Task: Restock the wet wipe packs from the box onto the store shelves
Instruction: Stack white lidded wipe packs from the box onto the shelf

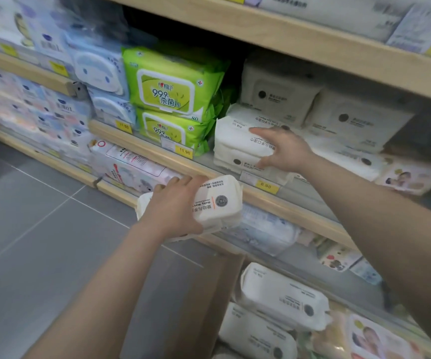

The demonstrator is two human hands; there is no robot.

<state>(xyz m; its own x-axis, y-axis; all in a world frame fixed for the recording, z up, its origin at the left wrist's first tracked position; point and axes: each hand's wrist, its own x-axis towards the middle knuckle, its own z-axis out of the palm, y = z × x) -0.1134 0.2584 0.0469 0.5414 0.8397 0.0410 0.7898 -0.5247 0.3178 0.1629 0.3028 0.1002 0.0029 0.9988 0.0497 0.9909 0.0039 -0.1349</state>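
The white wipe pack (209,203) has a soft plastic film wrap, smooth with a slight shine. The green packs (170,84) are glossy plastic film with a shiny lid label. The shelf edge (300,203) looks like pale wood, matt. The box (204,294) is brown cardboard, matt. The floor (40,216) is grey tile, smooth and dull. The price tag (184,152) is yellow paper.

On the green packs (169,84) I read "999" with "杀菌", and an "80" at the lower corner. The yellow price tag (184,151) under them says "11.90". The yellow tag (265,186) below the white packs says "8.90". The print on the white pack (215,200) in my left hand (174,203) is too small to read.
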